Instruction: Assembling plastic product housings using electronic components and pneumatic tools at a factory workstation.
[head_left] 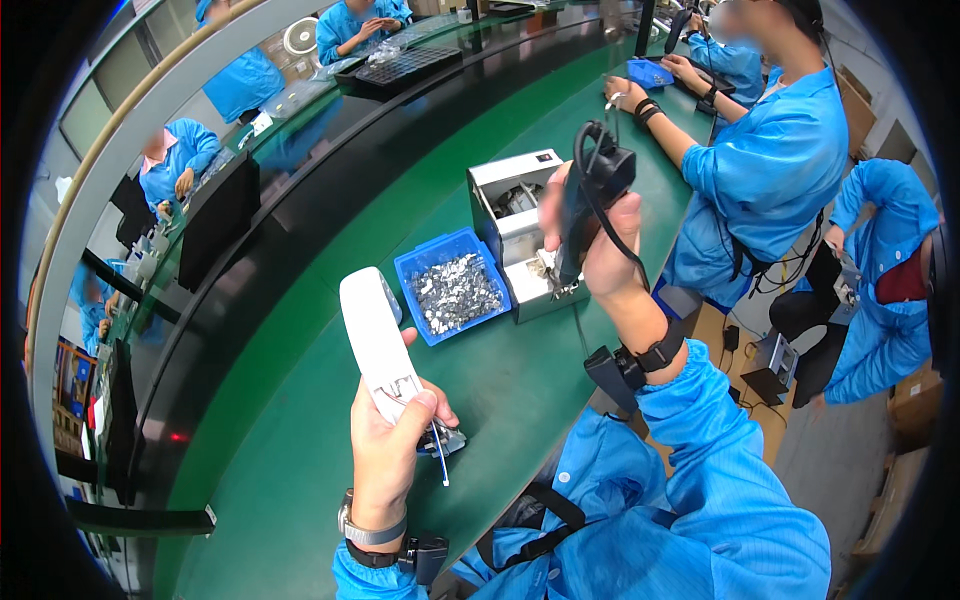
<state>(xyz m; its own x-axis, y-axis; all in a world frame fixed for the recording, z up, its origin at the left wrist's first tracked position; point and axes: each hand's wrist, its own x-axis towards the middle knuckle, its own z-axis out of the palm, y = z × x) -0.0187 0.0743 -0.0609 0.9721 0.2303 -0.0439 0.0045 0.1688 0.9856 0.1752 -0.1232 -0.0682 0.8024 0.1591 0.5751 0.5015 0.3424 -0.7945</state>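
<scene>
My left hand [385,440] is wrapped round a long white plastic housing [370,325], its rounded end pointing up and away. At the near end an opening shows, and a thin wire [441,462] hangs down from there. Beneath the fingers is a small dark part [450,438], mostly hidden. My right hand [612,255] grips a black electric screwdriver [597,180] with a looped cable. Its lower end is over the front of a silver and black box-shaped screw feeder [515,182]; whether the tip touches a screw I cannot tell.
Left of the feeder stands a blue bin [408,297] filled with small black and white parts. The green worktop [290,440] curves along a dark raised divider [290,180]. A co-worker [770,150] in blue sits to the right; others work across the divider. Black trays [405,68] lie at the back.
</scene>
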